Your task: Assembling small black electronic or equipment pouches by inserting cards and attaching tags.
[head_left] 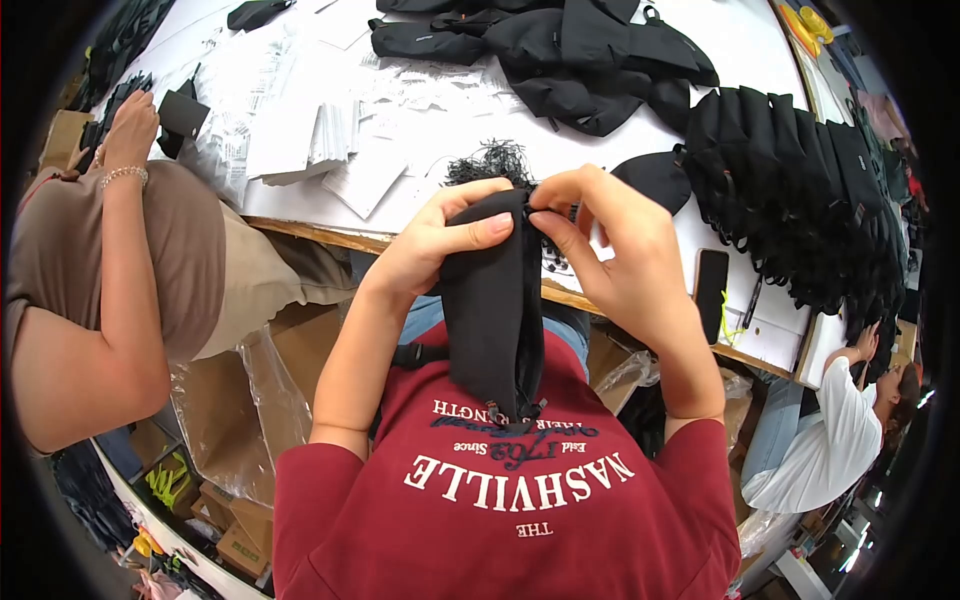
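A long black fabric bag (485, 310) hangs upright in front of my chest, its lower end against my red shirt. My left hand (445, 230) grips its upper end, thumb lying across the near face and fingers behind. At the same top corner my right hand (615, 235) is closed in a pinch, thumb against forefinger on the bag's edge; whatever small part sits between the fingertips is hidden. A black strap with a buckle (420, 355) shows left of the bag. Just beyond my hands, a heap of black cord or thread ends (490, 163) lies on the white table (400, 215).
Stacked printed papers (305, 140) lie beyond left. Black bags (590, 60) are piled at the back, with a long row (790, 180) at right. Near the right edge lie a phone (711, 290) and a pen (752, 300). Co-workers (110, 240) stand left and sit right (820, 440); cardboard boxes (225, 400) stand below.
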Demonstrator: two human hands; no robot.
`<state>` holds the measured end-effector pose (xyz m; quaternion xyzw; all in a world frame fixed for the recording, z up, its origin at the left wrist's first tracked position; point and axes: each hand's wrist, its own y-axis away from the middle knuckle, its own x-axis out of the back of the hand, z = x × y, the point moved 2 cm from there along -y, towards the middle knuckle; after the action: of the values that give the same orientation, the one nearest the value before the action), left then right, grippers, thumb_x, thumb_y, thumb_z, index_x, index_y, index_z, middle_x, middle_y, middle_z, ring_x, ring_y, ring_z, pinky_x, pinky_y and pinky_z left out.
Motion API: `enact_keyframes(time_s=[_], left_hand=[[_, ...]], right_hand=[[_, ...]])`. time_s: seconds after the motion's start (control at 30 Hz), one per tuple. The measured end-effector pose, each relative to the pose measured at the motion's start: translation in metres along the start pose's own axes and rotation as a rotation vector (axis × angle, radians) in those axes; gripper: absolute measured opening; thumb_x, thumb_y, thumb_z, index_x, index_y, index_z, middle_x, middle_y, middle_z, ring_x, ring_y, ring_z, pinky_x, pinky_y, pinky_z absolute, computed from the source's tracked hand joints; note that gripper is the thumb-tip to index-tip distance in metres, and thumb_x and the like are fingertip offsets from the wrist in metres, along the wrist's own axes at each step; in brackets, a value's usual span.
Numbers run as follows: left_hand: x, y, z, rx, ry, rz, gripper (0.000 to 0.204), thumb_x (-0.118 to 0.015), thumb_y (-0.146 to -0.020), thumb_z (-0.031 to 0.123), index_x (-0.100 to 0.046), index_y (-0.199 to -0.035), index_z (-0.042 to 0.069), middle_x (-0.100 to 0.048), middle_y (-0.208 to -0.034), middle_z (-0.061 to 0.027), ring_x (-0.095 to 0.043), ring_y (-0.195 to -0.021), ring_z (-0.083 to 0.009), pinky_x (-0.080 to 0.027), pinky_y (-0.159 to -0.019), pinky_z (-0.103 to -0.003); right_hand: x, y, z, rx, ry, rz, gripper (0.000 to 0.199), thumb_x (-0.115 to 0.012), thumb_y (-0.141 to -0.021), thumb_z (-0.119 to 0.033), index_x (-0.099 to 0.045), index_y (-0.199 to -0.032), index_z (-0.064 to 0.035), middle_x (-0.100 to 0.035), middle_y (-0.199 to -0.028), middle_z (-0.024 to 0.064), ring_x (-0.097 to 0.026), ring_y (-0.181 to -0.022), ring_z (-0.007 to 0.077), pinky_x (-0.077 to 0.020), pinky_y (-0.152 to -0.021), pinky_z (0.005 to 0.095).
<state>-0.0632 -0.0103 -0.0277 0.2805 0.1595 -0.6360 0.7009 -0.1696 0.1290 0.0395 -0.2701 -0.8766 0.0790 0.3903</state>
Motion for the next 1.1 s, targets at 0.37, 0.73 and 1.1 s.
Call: enact_keyframes(time_s=[0.37,0.73,1.1], left_hand=[[0.001,0.002,-0.009,0.083,-0.094,0.068,0.025,-0.064,-0.089,0.027,-0.06,-0.102,0.006,-0.06,-0.088,0.0035,-0.056,-0.079,-0.0022,-0.045,-0.069,-0.018],[0.012,-0.008,-0.024,0.186,0.042,-0.012,0.028,-0.058,-0.094,0.03,-0.059,-0.107,0.005,-0.063,-0.091,0.0027,-0.058,-0.08,-0.0032,-0.047,-0.071,-0.018],[0.027,-0.022,-0.015,-0.119,0.122,0.342,0.031,-0.056,-0.094,0.03,-0.059,-0.103,0.0,-0.065,-0.087,-0.0067,-0.063,-0.073,-0.0125,-0.052,-0.066,-0.024]], right_hand=[[0.007,-0.005,0.003,0.068,0.213,-0.145,0.014,-0.067,-0.078,-0.009,-0.057,-0.086,-0.0037,-0.059,-0.08,0.007,-0.06,-0.076,0.026,-0.0476,-0.065,0.0347],[0.013,-0.01,0.005,0.125,0.301,-0.251,0.012,-0.067,-0.074,-0.005,-0.058,-0.082,-0.0043,-0.057,-0.076,0.0056,-0.057,-0.074,0.0227,-0.0451,-0.064,0.0326],[0.007,0.0,0.004,-0.01,-0.113,-0.477,0.011,-0.066,-0.074,-0.008,-0.061,-0.083,-0.0059,-0.059,-0.076,0.0069,-0.058,-0.07,0.0257,-0.0454,-0.063,0.0346]])
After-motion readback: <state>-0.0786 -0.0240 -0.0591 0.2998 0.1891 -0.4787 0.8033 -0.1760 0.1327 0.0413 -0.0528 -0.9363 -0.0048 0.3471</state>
